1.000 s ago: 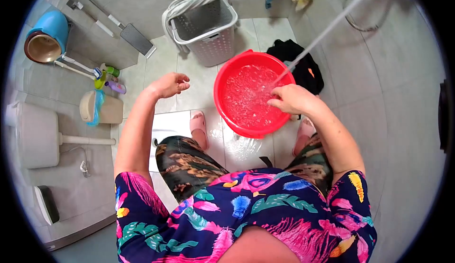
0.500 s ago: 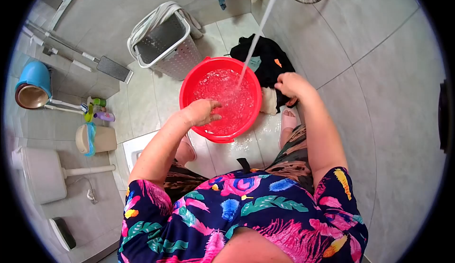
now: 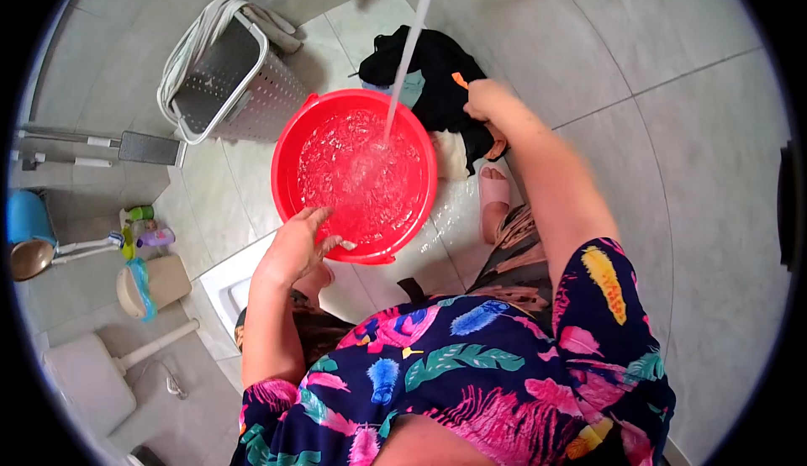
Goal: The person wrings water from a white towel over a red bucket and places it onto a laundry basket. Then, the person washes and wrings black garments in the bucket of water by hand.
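One round red plastic basin [image 3: 281, 168] stood on the pale grey floor tiles [image 3: 206, 189], in front of the person. Clear, bubbly water [image 3: 361, 172] was in it, and a thin white stream of water [image 3: 409, 46] fell into it from above. The bare left hand [image 3: 298, 243] was at the near left rim, with its fingers and thumb spread apart. I could not tell if it touched the rim. The bare right hand [image 3: 492, 103] was at the edge of a crumpled black cloth heap [image 3: 437, 67], right by a small bright orange patch [image 3: 460, 81]. Its fingers were curled in, but I could not tell if they pinched any cloth.

The black heap lay just beside the basin, with a soft pale green cloth [image 3: 412, 89] and a cream cloth [image 3: 450, 151] next to the rim. A pink open-toed slipper [image 3: 494, 193] was near them. On the other side stood a grey plastic basket with little holes [image 3: 273, 88], and a long whitish cloth [image 3: 195, 54] hung over its edge. Farther off was a purple plastic bottle [image 3: 157, 237], too small to read.

Half a second before, the left hand was over the water; now it was back at the rim. The right hand had come closer to the orange patch.
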### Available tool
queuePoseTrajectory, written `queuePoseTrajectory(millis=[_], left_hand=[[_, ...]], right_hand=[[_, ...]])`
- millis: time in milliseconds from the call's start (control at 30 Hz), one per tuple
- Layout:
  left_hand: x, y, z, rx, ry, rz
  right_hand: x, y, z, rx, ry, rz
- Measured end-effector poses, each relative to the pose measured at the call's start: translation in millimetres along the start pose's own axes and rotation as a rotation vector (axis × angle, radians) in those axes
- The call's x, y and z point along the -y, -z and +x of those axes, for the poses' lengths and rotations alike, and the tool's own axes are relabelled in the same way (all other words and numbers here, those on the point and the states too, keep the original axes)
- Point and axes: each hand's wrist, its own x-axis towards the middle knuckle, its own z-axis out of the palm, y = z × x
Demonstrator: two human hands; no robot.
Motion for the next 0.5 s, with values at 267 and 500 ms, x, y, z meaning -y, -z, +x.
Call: queuePoseTrajectory(millis=[267,500], left_hand=[[8,14,17,0.036,-0.013,0.078],[19,14,18,0.105,0.08,0.156]], right_hand=[[5,-55,46,-0.014,-0.14,0.248],[34,-62,31,0.021,-0.369,0.384]])
